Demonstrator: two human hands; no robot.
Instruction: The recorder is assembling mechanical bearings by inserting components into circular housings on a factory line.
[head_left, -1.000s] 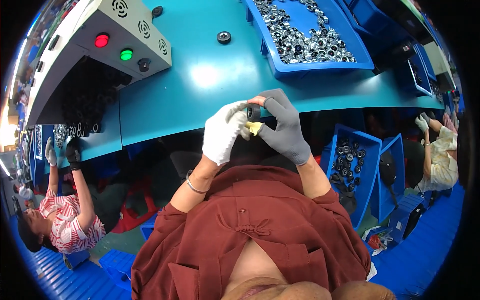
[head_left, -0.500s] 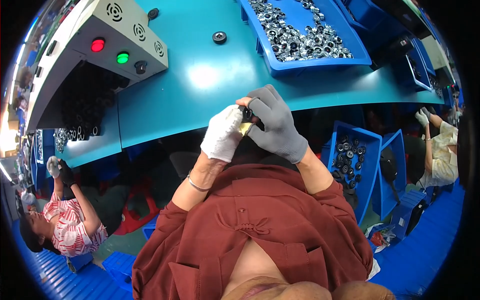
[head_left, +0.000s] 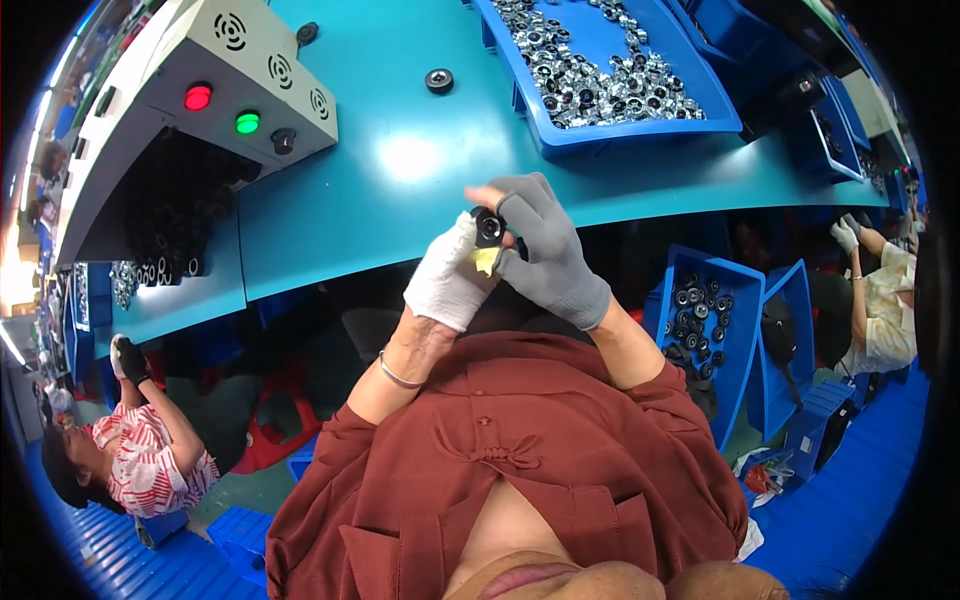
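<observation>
A small black round part (head_left: pixel 488 227), like a little wheel with a ringed face, is in front of me at the table's near edge. My left hand (head_left: pixel 446 270), in a white glove, grips it between thumb and fingers. My right hand (head_left: pixel 548 245), in a grey glove with bare fingertips, curls around the part's far side, its fingertips blurred. Its thumb lies close to a scrap of yellow material (head_left: pixel 484 261) just below the part; which hand holds this scrap I cannot tell.
A blue tray (head_left: pixel 640 128) of shiny metal-and-black parts stands on the teal table (head_left: pixel 380 220). Two loose black parts, one a wheel (head_left: pixel 439 81), lie left of it. A white machine (head_left: pixel 240 90) with lamps stands left, a blue bin (head_left: pixel 735 345) right. Co-workers sit on both sides.
The black part has turned so its ringed face shows more toward me. My right fingertips have shifted slightly left, and more of the yellow scrap shows.
</observation>
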